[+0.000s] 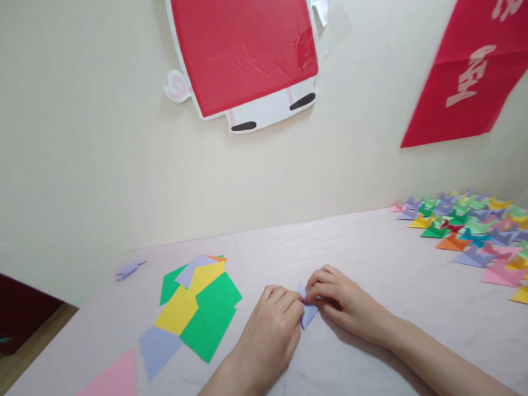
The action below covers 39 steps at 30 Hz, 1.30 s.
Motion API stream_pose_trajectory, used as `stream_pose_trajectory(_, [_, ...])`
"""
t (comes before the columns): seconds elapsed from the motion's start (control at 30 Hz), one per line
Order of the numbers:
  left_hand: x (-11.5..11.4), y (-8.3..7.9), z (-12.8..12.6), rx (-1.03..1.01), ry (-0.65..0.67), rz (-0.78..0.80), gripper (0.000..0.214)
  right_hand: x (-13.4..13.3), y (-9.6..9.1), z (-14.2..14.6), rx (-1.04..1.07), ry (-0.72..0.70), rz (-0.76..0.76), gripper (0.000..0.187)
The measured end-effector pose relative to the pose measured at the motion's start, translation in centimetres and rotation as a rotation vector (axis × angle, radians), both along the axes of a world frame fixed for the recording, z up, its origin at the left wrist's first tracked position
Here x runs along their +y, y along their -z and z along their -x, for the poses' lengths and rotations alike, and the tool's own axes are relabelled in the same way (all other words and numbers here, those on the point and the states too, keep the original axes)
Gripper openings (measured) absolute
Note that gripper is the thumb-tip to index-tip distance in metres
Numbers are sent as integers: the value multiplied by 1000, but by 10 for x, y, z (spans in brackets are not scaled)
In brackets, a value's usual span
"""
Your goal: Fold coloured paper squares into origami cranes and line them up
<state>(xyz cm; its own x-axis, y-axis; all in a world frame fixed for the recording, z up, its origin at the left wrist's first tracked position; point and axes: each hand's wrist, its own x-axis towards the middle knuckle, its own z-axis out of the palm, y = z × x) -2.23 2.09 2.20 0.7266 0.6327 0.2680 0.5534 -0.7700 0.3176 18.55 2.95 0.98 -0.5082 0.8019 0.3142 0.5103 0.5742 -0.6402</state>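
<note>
A small, partly folded lilac paper piece [307,311] lies on the pale table [380,257] between my hands. My left hand [270,335] is curled, with its fingertips pressed on the paper's left edge. Fingers of my right hand [338,297] pinch the same paper from the right at its top. Both hands meet at the paper, near the table's front middle.
Flat sheets of coloured paper [199,309] in green, yellow, lilac and pink lie spread to the left. A single folded lilac figure [129,268] sits far left. Several folded paper figures [484,232] cover the right side. Red posters [244,47] hang on the wall behind.
</note>
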Motion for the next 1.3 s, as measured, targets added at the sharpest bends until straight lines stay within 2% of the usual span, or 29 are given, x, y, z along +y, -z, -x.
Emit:
stream_pose_trajectory(0.17, [-2,0,1,45,-28,10,19,0,0,0,-4,1,15,30])
stream_pose_trajectory(0.5, [-6,2,-6,109,-29,-117,18,3,3,-2,9,48,61,22])
stream_pose_trajectory(0.7, [-8,8,-12,99,-113,-127,11,3,3,-2,19,44,71,21])
stream_pose_trajectory(1.0, [0,19,-25,-53,-313,-2,13,7,11,-5,53,36,78,29])
stream_pose_trajectory(1.23, [7,20,-29,-109,-374,54,9,8,5,-3,52,83,140,11])
stream_pose_trajectory(1.3, [8,19,-30,-123,-394,76,10,8,5,-4,52,71,167,13])
